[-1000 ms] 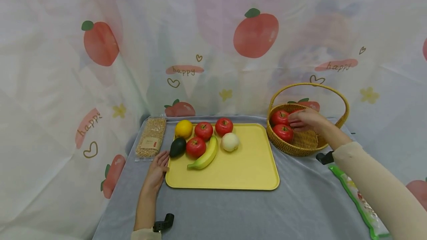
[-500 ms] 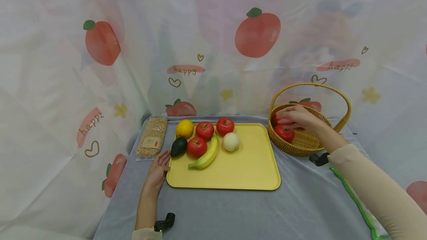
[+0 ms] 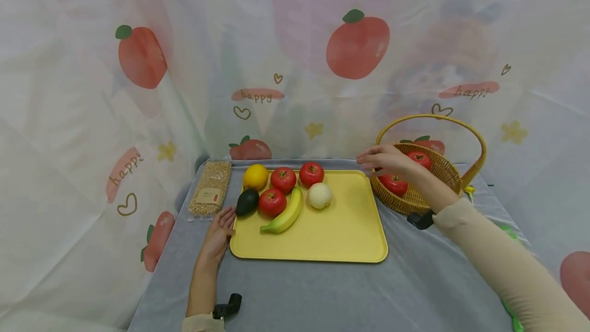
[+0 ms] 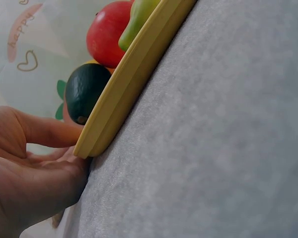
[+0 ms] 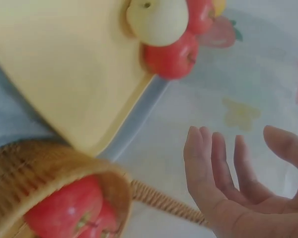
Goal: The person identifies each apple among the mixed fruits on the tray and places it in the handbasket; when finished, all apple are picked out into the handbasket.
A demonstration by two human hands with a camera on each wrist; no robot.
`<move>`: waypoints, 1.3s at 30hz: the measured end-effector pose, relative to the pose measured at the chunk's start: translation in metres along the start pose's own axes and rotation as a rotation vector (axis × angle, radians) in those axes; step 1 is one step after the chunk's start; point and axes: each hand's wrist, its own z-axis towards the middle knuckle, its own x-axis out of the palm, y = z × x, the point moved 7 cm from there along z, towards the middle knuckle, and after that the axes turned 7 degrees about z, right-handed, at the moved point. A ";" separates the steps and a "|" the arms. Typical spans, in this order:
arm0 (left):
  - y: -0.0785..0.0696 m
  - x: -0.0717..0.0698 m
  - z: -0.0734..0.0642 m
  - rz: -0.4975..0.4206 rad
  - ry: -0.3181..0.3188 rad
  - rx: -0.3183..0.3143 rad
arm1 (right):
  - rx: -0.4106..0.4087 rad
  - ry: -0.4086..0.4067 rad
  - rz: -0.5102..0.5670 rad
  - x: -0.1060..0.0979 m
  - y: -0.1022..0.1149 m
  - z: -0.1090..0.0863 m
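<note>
At the left side of the yellow tray (image 3: 322, 240) my left hand (image 3: 216, 237) holds the rim, which lies between its digits in the left wrist view. The dark green avocado (image 4: 87, 93) sits just inside that rim. On the tray are also a banana (image 3: 286, 214), a pale pear (image 3: 319, 195), a yellow orange-like fruit (image 3: 255, 177) and several red apples (image 3: 272, 202). My right hand (image 3: 389, 160), holding nothing, hovers by the left rim of the wicker basket (image 3: 389, 198), fingers loosely bent. Red apples (image 5: 69, 208) lie in the basket, one partly hidden by the hand.
The basket's tall handle (image 3: 482, 150) arches over it at the back right. A clear bag of grains (image 3: 210, 186) lies left of the tray. A green-edged packet (image 3: 516, 322) is mostly covered by the right sleeve. A printed curtain (image 3: 295, 65) hangs behind the grey-covered table (image 3: 299, 296).
My right hand has moved left across the basket, from over its middle to its left rim, uncovering an apple at the back. The left hand and the fruit on the tray stay put.
</note>
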 end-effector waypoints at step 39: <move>-0.002 0.002 -0.005 -0.011 0.023 0.012 | 0.011 0.157 0.075 0.129 0.023 0.071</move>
